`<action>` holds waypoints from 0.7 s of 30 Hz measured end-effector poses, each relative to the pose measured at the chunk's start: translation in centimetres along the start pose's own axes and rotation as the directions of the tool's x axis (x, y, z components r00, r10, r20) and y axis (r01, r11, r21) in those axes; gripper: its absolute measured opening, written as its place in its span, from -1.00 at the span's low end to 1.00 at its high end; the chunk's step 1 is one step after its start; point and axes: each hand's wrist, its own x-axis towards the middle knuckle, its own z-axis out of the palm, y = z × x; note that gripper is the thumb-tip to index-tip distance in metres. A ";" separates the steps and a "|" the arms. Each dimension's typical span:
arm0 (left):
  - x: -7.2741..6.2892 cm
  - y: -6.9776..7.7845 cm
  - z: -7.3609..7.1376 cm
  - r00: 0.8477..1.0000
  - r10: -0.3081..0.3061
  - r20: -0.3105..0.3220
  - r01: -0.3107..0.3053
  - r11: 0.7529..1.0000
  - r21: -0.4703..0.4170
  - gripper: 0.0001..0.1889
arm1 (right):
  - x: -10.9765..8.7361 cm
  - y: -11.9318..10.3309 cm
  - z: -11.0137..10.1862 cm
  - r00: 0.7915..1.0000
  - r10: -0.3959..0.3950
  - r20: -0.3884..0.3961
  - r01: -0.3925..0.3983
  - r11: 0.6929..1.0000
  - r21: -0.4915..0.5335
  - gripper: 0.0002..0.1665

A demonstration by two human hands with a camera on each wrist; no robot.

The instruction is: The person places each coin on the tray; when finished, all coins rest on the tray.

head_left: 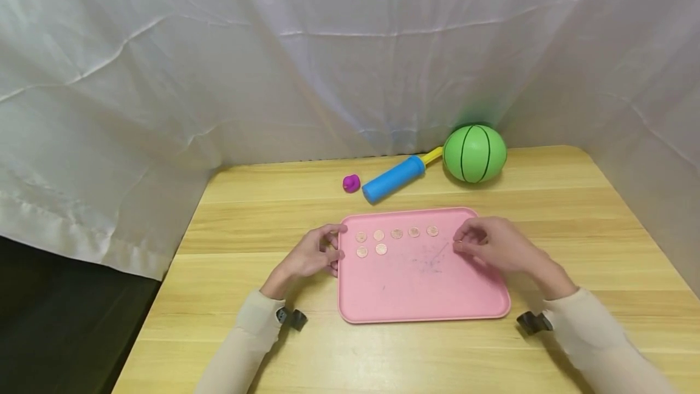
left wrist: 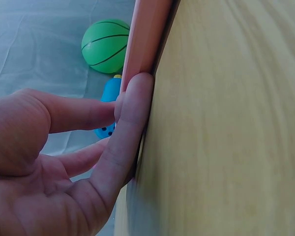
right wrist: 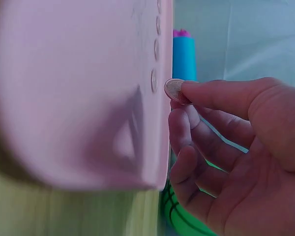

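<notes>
A pink tray (head_left: 421,297) lies on the table. Inside it several coins (head_left: 396,233) form a back row, with two more coins (head_left: 381,249) in front at the left. At the tray's left rim, my left hand (head_left: 308,254) holds the edge between thumb and fingers; the left wrist view shows the fingers (left wrist: 132,105) against the outer wall. My right hand (head_left: 497,245) is over the tray's right side and pinches a coin (right wrist: 175,90) between thumb and forefinger, above the tray surface. Its other fingers curl loosely.
Behind the tray lie a small purple toy (head_left: 351,183), a blue hand pump (head_left: 395,179) with a yellow end, and a green ball (head_left: 474,154). Grey cloth (head_left: 339,78) hangs behind the wooden table (head_left: 262,199). Dark scuffs mark the tray's middle.
</notes>
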 end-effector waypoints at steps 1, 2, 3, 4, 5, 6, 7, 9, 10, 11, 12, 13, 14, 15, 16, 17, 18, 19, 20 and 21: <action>0.0 0.0 0.0 1.000 0.000 0.000 0.000 1.000 0.000 -0.36 | 0.2 -0.2 0.2 1.000 -0.008 -0.001 0.008 1.000 0.005 -0.92; 0.0 0.0 0.0 1.000 -0.001 0.000 0.001 1.000 0.000 -0.36 | 0.5 -0.4 0.3 1.000 -0.015 0.001 0.015 1.000 0.011 -0.92; 0.0 0.0 0.0 1.000 -0.002 -0.001 0.002 1.000 0.002 -0.36 | 0.7 -0.5 0.4 1.000 -0.022 -0.001 0.022 1.000 0.012 -0.93; 0.0 0.0 0.0 1.000 -0.003 -0.002 0.003 1.000 0.001 -0.36 | 1.0 -0.7 0.6 1.000 -0.031 -0.001 0.031 0.999 0.016 -0.93; 0.0 0.0 0.0 1.000 -0.006 -0.004 0.006 1.000 0.000 -0.36 | 1.2 -0.9 0.7 0.999 -0.035 -0.002 0.035 0.999 0.020 -0.93; 0.0 0.0 0.1 1.000 -0.010 -0.007 0.010 1.000 0.000 -0.36 | 1.5 -1.1 0.9 0.999 -0.043 -0.003 0.043 0.999 0.028 -0.93; 0.0 0.1 0.1 1.000 -0.013 -0.010 0.013 1.000 -0.002 -0.35 | 1.8 -1.3 1.1 0.999 -0.050 -0.006 0.050 0.998 0.037 -0.93; 0.0 0.1 0.1 1.000 -0.016 -0.015 0.016 1.000 -0.001 -0.35 | 2.3 -1.6 1.4 0.998 -0.065 -0.010 0.065 0.996 0.054 -0.93; 0.1 0.1 0.1 1.000 -0.016 -0.016 0.016 1.000 -0.001 -0.35 | 2.6 -1.8 1.6 0.997 -0.071 -0.012 0.071 0.996 0.060 -0.93; 0.1 0.1 0.2 1.000 -0.017 -0.017 0.017 1.000 -0.001 -0.34 | 2.9 -1.9 1.8 0.997 -0.075 -0.015 0.076 0.995 0.065 -0.93; 0.1 0.1 0.2 1.000 -0.015 -0.017 0.015 1.000 0.000 -0.34 | 3.1 -2.0 2.0 0.997 -0.080 -0.020 0.081 0.994 0.067 -0.93; 0.1 0.1 0.2 1.000 -0.012 -0.018 0.012 1.000 0.000 -0.34 | 3.3 -2.1 2.2 0.996 -0.087 -0.027 0.088 0.994 0.062 -0.93; 0.1 0.1 0.2 1.000 -0.011 -0.017 0.011 1.000 0.001 -0.34 | 3.6 -2.2 2.4 0.995 -0.092 -0.036 0.094 0.994 0.053 -0.92; 0.1 0.1 0.2 1.000 -0.009 -0.017 0.009 1.000 -0.001 -0.34 | 3.8 -2.3 2.7 0.994 -0.097 -0.042 0.099 0.994 0.049 -0.91; 0.1 0.1 0.2 1.000 -0.010 -0.017 0.010 1.000 -0.005 -0.34 | 4.0 -2.4 2.9 0.994 -0.101 -0.043 0.103 0.993 0.053 -0.91; 0.1 0.1 0.2 1.000 -0.011 -0.018 0.011 1.000 -0.008 -0.34 | 4.2 -2.5 3.2 0.994 -0.104 -0.043 0.107 0.992 0.063 -0.92; 0.1 0.1 0.2 1.000 -0.012 -0.017 0.011 1.000 -0.010 -0.34 | 4.5 -2.5 3.5 0.994 -0.102 -0.039 0.104 0.992 0.072 -0.93; 0.1 0.1 0.2 1.000 -0.012 -0.017 0.012 1.000 -0.011 -0.34 | 4.7 -2.6 3.8 0.995 -0.098 -0.032 0.100 0.991 0.083 -0.93; 0.1 0.1 0.2 1.000 -0.012 -0.016 0.012 1.000 -0.012 -0.34 | 4.9 -2.6 4.2 0.996 -0.091 -0.022 0.093 0.991 0.098 -0.94; 0.1 0.2 0.2 1.000 -0.010 -0.016 0.010 1.000 -0.012 -0.34 | 5.2 -2.7 4.5 0.996 -0.085 -0.009 0.085 0.990 0.115 -0.94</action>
